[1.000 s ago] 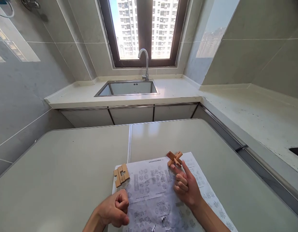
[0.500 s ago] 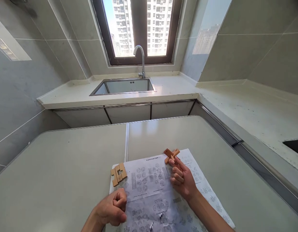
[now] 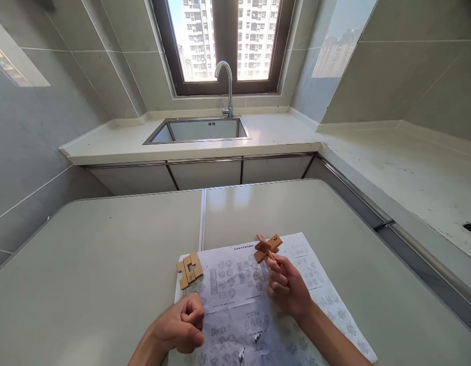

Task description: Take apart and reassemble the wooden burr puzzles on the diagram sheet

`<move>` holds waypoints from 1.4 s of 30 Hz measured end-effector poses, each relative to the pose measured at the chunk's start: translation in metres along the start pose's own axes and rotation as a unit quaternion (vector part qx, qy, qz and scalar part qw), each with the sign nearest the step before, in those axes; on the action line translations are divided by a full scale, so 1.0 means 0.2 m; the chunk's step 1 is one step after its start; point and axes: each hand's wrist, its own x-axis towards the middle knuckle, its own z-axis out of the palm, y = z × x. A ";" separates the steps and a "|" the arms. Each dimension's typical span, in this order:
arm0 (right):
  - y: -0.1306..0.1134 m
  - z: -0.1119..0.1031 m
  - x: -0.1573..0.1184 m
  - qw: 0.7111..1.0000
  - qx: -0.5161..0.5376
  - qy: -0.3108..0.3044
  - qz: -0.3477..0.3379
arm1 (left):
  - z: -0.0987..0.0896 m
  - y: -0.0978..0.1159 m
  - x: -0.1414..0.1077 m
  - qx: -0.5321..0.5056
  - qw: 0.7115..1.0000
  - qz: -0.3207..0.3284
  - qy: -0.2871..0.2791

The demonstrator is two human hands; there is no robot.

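My right hand (image 3: pixel 289 287) pinches crossed wooden puzzle pieces (image 3: pixel 266 248) between thumb and fingertips, raised over the upper part of a printed instruction sheet (image 3: pixel 235 284). The pieces interlock in a cross, and a number 2 shows on one end. My left hand (image 3: pixel 182 325) is curled in a fist at the sheet's left edge, with nothing seen in it. Just beyond that fist, several notched wooden puzzle pieces (image 3: pixel 190 270) lie side by side on the sheet's upper left corner.
The sheet lies on a pale table (image 3: pixel 106 269) with a seam down its middle. Past the table's far edge are a counter (image 3: pixel 281 134) with a sink (image 3: pixel 205 141) and a tap (image 3: pixel 230 86) under a window. Another counter (image 3: pixel 403 168) runs along the right.
My right hand has turned the crossed pieces, so the number 2 now faces up. The left fist keeps its pose, and the view has shifted slightly.
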 end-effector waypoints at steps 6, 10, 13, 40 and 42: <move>0.07 0.04 -0.02 0.991 -0.072 -0.039 0.105 | 0.09 0.01 0.11 0.019 0.999 0.040 0.027; 0.08 0.04 -0.02 0.983 -0.084 -0.078 0.141 | 0.21 0.03 0.22 0.173 0.966 0.131 0.137; 0.08 0.04 -0.03 0.976 -0.090 -0.108 0.167 | 0.28 0.02 0.30 0.276 0.903 0.214 0.250; 0.09 0.10 -0.05 0.971 -0.190 -0.065 0.132 | 0.25 -0.08 0.34 0.325 0.892 0.259 0.181; 0.09 0.10 -0.05 0.972 -0.190 -0.064 0.126 | 0.24 -0.09 0.34 0.335 0.886 0.262 0.184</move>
